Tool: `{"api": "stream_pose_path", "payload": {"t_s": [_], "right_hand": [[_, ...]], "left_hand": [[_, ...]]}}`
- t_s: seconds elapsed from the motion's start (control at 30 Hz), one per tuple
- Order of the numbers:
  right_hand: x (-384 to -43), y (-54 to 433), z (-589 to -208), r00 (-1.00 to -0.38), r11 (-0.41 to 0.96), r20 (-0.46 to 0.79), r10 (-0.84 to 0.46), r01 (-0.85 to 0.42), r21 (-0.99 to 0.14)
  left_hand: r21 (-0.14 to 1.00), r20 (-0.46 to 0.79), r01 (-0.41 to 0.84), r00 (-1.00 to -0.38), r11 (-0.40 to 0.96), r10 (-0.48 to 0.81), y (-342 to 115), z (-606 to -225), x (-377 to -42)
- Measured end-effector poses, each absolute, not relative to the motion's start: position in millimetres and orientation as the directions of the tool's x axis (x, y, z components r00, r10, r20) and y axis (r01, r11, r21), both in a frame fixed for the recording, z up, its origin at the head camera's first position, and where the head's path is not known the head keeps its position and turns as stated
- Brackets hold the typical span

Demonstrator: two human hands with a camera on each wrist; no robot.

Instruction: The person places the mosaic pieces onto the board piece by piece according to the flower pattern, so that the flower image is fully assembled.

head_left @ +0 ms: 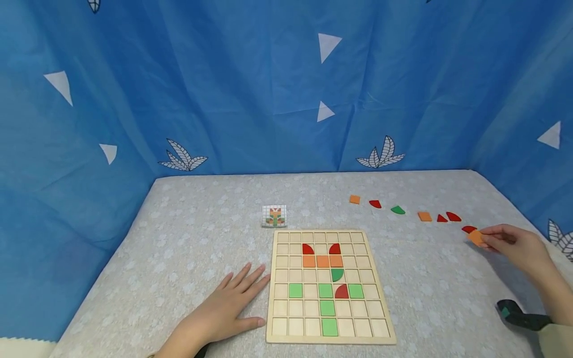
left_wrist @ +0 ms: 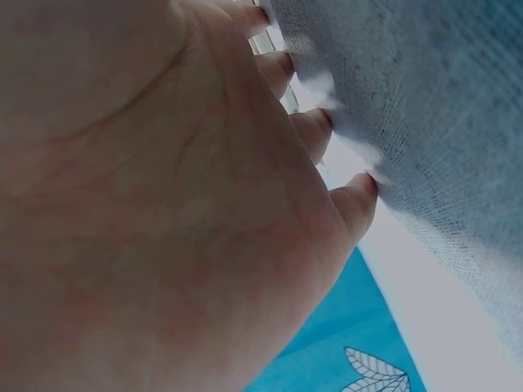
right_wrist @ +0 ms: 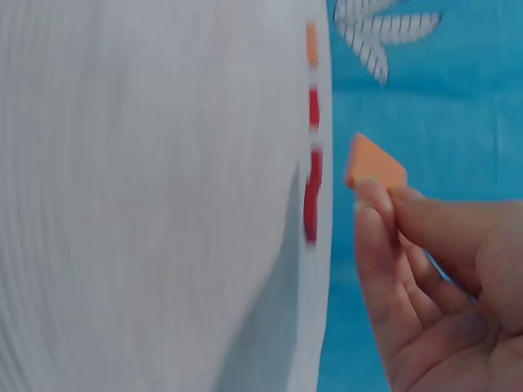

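Between thumb and fingertips my right hand (head_left: 519, 246) pinches an orange square tile (head_left: 476, 237), held above the table at the right; the right wrist view shows the same orange tile (right_wrist: 376, 163) clearly. Just behind it lies a red quarter-round tile (head_left: 468, 228). My left hand (head_left: 226, 308) rests with spread fingers on the tablecloth, beside the left edge of a wooden grid board (head_left: 286, 336). Set in the board are red quarter-rounds (head_left: 341, 292), orange squares (head_left: 322, 261), several light green squares (head_left: 329, 327) and one dark green quarter-round (head_left: 337, 274).
A small pattern card (head_left: 274, 216) lies behind the board. Toward the back right run loose tiles: orange squares (head_left: 425, 217), a green piece (head_left: 398, 210), red pieces (head_left: 453, 217) and a red triangle (head_left: 441, 219). Blue cloth (head_left: 268, 89) hangs around the table.
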State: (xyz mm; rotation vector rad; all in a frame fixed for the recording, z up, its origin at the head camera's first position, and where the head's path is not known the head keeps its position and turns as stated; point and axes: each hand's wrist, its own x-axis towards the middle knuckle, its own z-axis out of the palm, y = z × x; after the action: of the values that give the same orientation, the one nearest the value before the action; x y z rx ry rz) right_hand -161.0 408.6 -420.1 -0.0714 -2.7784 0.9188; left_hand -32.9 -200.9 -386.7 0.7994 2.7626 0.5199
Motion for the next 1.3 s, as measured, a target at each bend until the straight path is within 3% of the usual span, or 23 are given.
{"api": "stream_pose_path", "payload": {"t_s": [0.27, 0.5, 0.97, 1.3], "right_hand": [[-138, 335, -377, -0.988, 0.552, 0.155, -0.019, -0.140, -0.822], [-130, 276, -373, -0.965, 0.530, 0.227, -0.135, -0.263, -0.806], [-112, 190, -367, -0.945, 0.416, 0.106, -0.309, -0.235, -0.878], [-87, 136, -370, -0.864, 0.286, 0.079, -0.497, -0.249, -0.925]], "left_hand": [[0.403, -0.119, 0.460, -0.831, 0.791, 0.544, -201, -390, -30], [0.394, -0.125, 0.456, -0.834, 0.798, 0.538, -199, -390, -31], [0.389, -0.110, 0.472, -0.828, 0.791, 0.549, -201, -388, -32], [0.384, -0.097, 0.481, -0.827, 0.788, 0.553, -201, -387, -32]]}}
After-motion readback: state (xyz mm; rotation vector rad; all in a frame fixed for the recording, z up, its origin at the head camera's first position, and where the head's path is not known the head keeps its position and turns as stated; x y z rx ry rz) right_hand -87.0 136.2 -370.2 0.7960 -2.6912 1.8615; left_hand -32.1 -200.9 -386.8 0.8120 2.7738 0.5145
